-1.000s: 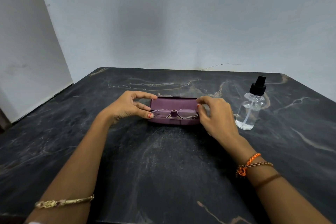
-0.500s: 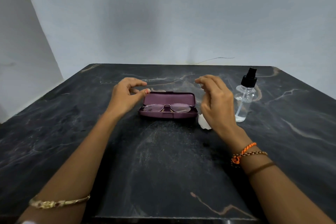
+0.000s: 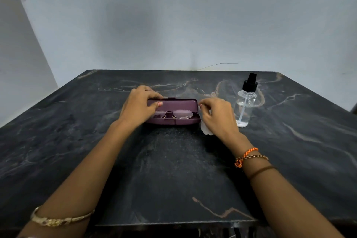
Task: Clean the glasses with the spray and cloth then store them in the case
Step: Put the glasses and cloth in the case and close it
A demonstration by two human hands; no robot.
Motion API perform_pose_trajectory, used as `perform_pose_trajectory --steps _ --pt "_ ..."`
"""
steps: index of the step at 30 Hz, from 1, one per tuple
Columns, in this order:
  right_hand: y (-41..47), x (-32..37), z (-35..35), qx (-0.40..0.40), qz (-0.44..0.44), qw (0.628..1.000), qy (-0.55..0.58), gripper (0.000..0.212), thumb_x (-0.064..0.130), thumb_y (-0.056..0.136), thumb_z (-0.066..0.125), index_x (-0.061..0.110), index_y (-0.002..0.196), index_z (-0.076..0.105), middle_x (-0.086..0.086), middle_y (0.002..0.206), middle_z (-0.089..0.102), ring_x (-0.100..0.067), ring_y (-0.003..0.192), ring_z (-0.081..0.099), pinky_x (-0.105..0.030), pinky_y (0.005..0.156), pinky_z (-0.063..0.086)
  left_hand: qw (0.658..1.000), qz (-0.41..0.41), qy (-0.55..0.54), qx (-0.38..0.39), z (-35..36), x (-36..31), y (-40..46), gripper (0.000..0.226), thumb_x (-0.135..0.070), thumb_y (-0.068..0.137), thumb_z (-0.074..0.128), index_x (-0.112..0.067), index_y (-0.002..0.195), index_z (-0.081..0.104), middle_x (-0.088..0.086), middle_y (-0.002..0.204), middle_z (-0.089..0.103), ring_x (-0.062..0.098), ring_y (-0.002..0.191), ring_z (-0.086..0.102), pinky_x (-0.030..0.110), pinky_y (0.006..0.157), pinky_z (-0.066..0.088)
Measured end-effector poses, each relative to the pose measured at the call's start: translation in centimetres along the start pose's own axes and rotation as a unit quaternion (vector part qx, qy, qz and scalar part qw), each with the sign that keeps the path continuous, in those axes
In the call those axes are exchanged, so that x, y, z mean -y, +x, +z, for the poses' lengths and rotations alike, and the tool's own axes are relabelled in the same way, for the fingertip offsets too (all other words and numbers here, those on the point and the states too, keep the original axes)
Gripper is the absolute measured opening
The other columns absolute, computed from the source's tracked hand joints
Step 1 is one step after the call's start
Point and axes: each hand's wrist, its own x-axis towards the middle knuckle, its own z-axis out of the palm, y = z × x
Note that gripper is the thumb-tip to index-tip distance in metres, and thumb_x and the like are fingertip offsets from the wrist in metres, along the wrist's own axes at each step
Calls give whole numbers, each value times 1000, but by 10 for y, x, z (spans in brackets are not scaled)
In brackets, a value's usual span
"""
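Surface: a dark marble table point(image 3: 173, 170) with pale and rusty veins, set against a plain grey-white wall point(image 3: 173, 15).
Count: one case, one pair of glasses, one spray bottle, one cloth, two hands.
Case: a purple hard case point(image 3: 174, 111), lid raised toward the far side, lying near the middle of the table.
Glasses: thin-rimmed, clear-lensed glasses point(image 3: 178, 113) folded inside the open case, lenses facing up; the left lens is partly hidden by the left hand.
Left hand: the left hand point(image 3: 138, 108) curls over the left end of the case, fingers on the lid's top edge and thumb against its inner face, pinching the lid.
Right hand: the right hand point(image 3: 217, 117) hovers just beside the right end of the case, fingers loosely curled; I cannot tell whether it touches the lid or grips anything.
Cloth: a small white cloth point(image 3: 205, 130) peeks out under the right hand, on the table by the case's right corner.
Spray bottle: a clear spray bottle point(image 3: 245, 106) with a black pump top stands upright, right of the right hand and apart from it.
Edges and room: the case sits well back from the near edge; bare tabletop lies in front between the forearms, and wide on the left and far right.
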Motion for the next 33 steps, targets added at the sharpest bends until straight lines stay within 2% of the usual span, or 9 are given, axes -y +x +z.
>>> perform_pose_trajectory --steps 4,7,11,14,22,25,27,30,33 --pt "1 2 6 61 12 998 -13 27 8 87 46 4 100 69 -19 96 68 -34 93 60 -32 75 41 992 -80 -7 98 -10 16 2 18 -18 85 64 -15 101 70 5 92 65 16 86 55 25 76 39" --pt "1 3 8 86 5 996 -13 27 6 85 47 4 99 70 -17 98 70 -33 94 61 -29 75 42 983 -84 -12 162 -14 22 2 17 -17 85 64 -16 100 71 -1 79 62 9 77 56 21 73 37" --pt "3 3 9 87 20 996 -7 24 6 81 53 10 96 71 -11 93 72 -25 90 62 -20 69 35 984 -84 -39 154 -14 22 2 16 -13 83 65 -15 97 72 -1 80 66 4 70 56 20 73 38" --pt "5 2 10 86 22 996 -1 19 8 83 55 11 93 72 -10 92 73 -23 88 64 -21 72 39 982 -80 -46 165 -14 23 2 16 -13 84 64 -16 99 71 -2 83 66 1 70 56 21 74 39" --pt "5 10 4 -24 75 990 120 14 10 82 59 8 83 72 -6 73 71 -17 69 65 -28 71 51 983 -74 -67 156 -15 21 1 16 -20 87 61 -13 97 72 2 93 70 8 82 57 18 70 39" --pt "6 11 1 -63 96 980 164 13 10 82 60 7 83 72 2 68 65 -8 61 59 -22 63 51 985 -75 -98 118 -16 20 2 16 -23 88 59 -16 91 74 -13 65 64 -4 57 49 5 52 33" --pt "6 11 0 -88 106 972 190 12 11 83 60 8 82 72 4 67 63 -1 58 55 -14 58 46 983 -87 -130 97 -16 19 2 18 -24 89 57 -17 90 74 -20 49 53 -3 46 45 6 48 33" --pt "6 14 -2 -129 116 957 234 11 11 83 60 9 81 71 11 62 60 4 58 54 -8 56 44 955 -130 -247 102 -20 15 2 20 -27 90 55 -17 88 72 -17 48 61 -2 49 50 12 52 44" --pt "3 21 -2 -147 125 935 298 11 8 82 60 13 80 70 15 64 61 2 61 58 -16 63 48 914 -168 -358 86 -31 15 2 17 -27 84 60 -16 82 72 -11 52 66 -4 46 54 9 45 47"
